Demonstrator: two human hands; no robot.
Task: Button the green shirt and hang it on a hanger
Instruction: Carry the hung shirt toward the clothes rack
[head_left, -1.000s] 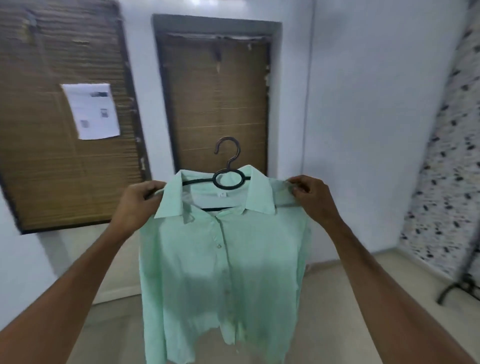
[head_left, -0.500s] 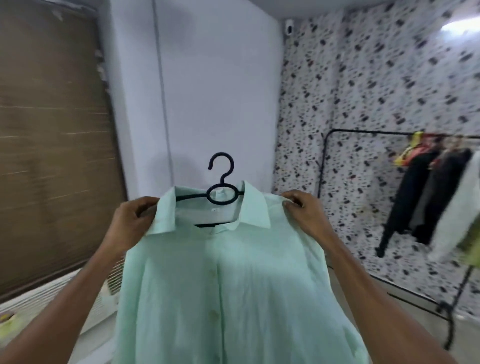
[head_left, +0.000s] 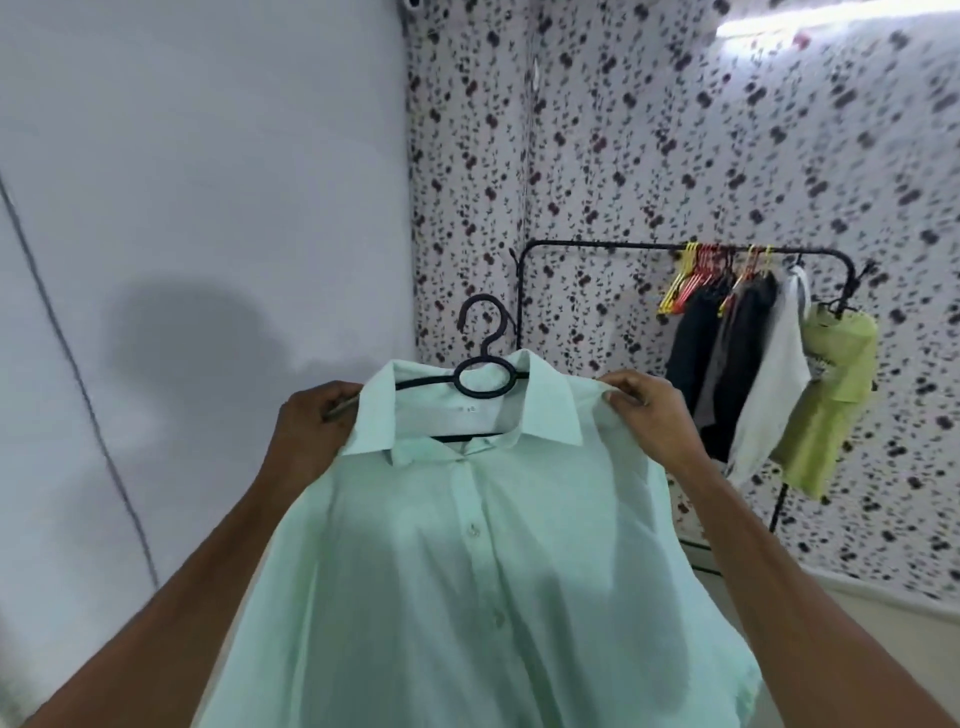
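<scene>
Carrying comes next, by my reading: the thin, pale mint-green button-front shirt already sits fastened down its placket on the slim black plastic hanger, held up in front of the person at chest height; what remains is likely to bring it to the black metal clothes rail standing against the speckled floral wall, well apart to the right. The left hand is closed around the hanger's end at the shirt's shoulder; the right hand pinches the other shoulder seam between thumb and fingers; a level, two-sided hold should keep the smooth, light cloth from sliding off the narrow arms. The curled hook rises free above the stiff pointed collar, ready to catch the round bar; dark, white and olive-green garments crowd the rail's right part, so the bare left stretch looks the easier spot.
</scene>
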